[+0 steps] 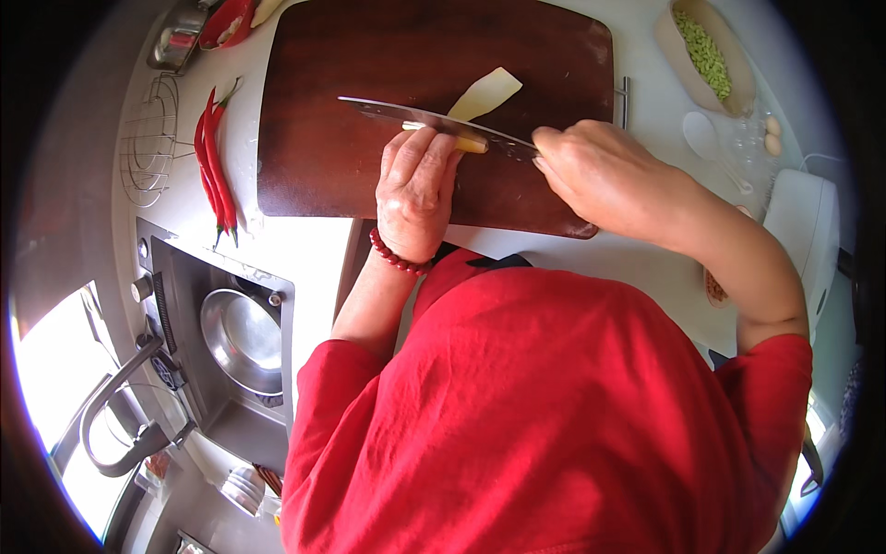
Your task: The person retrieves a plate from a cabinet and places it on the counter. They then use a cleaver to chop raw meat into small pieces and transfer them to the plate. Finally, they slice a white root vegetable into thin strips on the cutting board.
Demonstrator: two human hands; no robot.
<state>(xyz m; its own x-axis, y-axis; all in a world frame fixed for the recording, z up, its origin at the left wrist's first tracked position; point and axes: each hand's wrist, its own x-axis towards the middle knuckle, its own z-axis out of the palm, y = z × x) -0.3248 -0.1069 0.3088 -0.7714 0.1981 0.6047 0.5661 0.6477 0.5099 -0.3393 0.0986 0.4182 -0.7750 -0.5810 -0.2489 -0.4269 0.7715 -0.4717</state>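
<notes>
On a dark wooden cutting board [346, 62], my left hand [417, 183] presses down on a pale yellow vegetable piece [472, 144], its fingers hiding much of it. My right hand [609, 176] grips the handle end of a wide-bladed kitchen knife [387, 109]. The blade runs across the board just beyond my left fingertips, close against the yellow piece. A flat, pale slice [488, 93] lies on the far side of the blade, partly hidden by it. The knife's handle is mostly covered by my right fist.
Red chillies [216, 163] lie left of the board beside a wire rack [149, 149]. Nearer on the left is a sink [228, 422] holding a metal bowl [242, 339], with a faucet [114, 415]. An oblong dish [675, 66] of green beans and a white spoon [700, 135] are at right.
</notes>
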